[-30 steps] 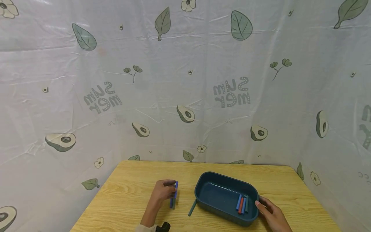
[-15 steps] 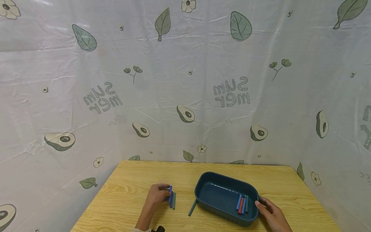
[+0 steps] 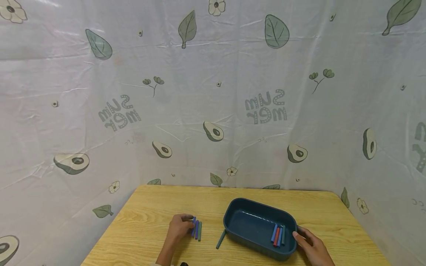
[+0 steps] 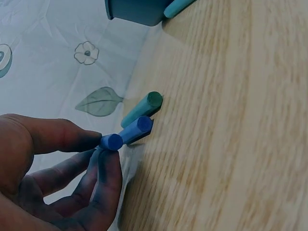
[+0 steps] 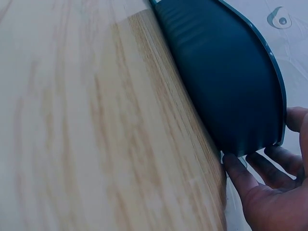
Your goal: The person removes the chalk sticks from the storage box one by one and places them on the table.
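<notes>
Thumb and fingers of my left hand (image 3: pixel 179 226) pinch a slim round blue stick (image 4: pixel 114 141) close to its end. It stands beside a second blue-violet stick (image 3: pixel 196 230), with a green stick (image 3: pixel 200 232) on that one's far side, all roughly parallel on the table. My right hand (image 3: pixel 312 246) holds the right end of a dark blue bin (image 5: pixel 226 72), its thumb at the rim and fingers against the outer wall. Inside the bin lie several sticks, including a red stick (image 3: pixel 276 236). Whether the pinched stick touches the table is unclear.
Another green stick (image 3: pixel 221 239) lies slanted against the bin's left side. The wood-grain table (image 3: pixel 159 199) ends at a patterned sheet (image 3: pixel 186 155) behind and at both sides.
My left hand has moved left and toward me, bringing the blue stick from above the other two to their left side. The right hand and bin keep their place.
</notes>
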Action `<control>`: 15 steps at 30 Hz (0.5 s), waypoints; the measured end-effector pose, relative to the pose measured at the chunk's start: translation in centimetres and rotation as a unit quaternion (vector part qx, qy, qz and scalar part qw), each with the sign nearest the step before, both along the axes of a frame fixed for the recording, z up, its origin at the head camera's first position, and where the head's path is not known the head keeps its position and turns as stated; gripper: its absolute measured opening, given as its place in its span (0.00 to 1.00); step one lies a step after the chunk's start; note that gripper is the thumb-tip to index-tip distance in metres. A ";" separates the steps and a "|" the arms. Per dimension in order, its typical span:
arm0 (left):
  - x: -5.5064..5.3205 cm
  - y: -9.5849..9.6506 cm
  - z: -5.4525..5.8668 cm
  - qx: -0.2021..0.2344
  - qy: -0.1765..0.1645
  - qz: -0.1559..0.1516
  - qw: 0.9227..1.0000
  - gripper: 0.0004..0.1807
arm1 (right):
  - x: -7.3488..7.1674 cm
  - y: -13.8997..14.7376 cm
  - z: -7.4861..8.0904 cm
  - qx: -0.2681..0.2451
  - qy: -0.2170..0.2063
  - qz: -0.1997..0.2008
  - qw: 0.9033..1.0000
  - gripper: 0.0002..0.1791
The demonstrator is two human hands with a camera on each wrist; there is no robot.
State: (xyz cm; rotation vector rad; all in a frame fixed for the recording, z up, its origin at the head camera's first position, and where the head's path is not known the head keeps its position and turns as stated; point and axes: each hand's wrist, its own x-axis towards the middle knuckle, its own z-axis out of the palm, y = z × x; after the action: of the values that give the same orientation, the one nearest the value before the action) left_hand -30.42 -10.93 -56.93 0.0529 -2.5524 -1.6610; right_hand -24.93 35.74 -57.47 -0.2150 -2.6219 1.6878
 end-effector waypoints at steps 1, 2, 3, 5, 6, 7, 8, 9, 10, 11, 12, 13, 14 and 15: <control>0.0 0.1 -0.1 -0.004 -0.001 0.002 1.000 0.22 | 0.0 0.0 0.0 -0.002 0.000 0.000 1.000 0.45; 0.0 0.1 -0.2 -0.008 0.000 0.005 1.000 0.22 | 0.0 0.0 0.0 -0.003 0.000 0.001 1.000 0.45; 0.0 0.2 -0.2 -0.008 -0.001 0.007 1.000 0.22 | 0.0 0.0 0.0 -0.004 0.000 0.000 1.000 0.45; 0.0 0.3 -0.3 -0.017 0.001 0.012 1.000 0.22 | 0.0 0.0 0.0 -0.005 0.000 0.000 1.000 0.45; 0.0 0.3 -0.4 -0.019 0.001 0.014 1.000 0.21 | -0.1 0.0 0.0 -0.005 -0.001 0.000 1.000 0.45; 0.0 0.4 -0.4 -0.020 0.000 0.017 1.000 0.21 | -0.1 0.0 0.0 -0.005 -0.001 -0.001 1.000 0.45; 0.0 0.4 -0.4 -0.021 0.001 0.020 1.000 0.21 | -0.1 0.0 -0.1 -0.005 -0.001 -0.001 1.000 0.45; 0.0 0.4 -0.4 -0.021 0.000 0.021 1.000 0.21 | -0.1 0.0 -0.1 -0.005 -0.001 -0.001 1.000 0.45; 0.0 0.5 -0.4 -0.022 0.000 0.022 1.000 0.21 | -0.1 0.0 -0.1 -0.005 -0.001 -0.001 1.000 0.45; 0.0 0.5 -0.4 -0.018 -0.002 0.024 1.000 0.21 | -0.1 0.0 -0.1 -0.005 -0.001 -0.001 1.000 0.45; -0.1 0.5 -0.4 -0.017 -0.001 0.025 1.000 0.21 | -0.1 0.0 -0.1 -0.004 0.000 -0.001 1.000 0.44; -0.1 0.5 -0.4 -0.015 -0.002 0.025 1.000 0.21 | -0.1 0.0 -0.2 -0.003 0.000 0.000 1.000 0.44; -0.1 0.6 -0.4 -0.015 -0.002 0.025 1.000 0.21 | -0.1 0.1 -0.2 -0.002 0.001 0.000 1.000 0.44; -0.1 0.6 -0.4 -0.011 -0.003 0.024 1.000 0.21 | -0.1 0.1 -0.1 -0.002 0.001 0.000 1.000 0.44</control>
State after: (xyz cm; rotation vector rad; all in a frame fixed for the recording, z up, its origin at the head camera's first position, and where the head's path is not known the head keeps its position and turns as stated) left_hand -30.49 -10.36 -57.29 0.1172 -2.5512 -1.6175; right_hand -25.01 35.80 -57.62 -0.2122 -2.6176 1.6925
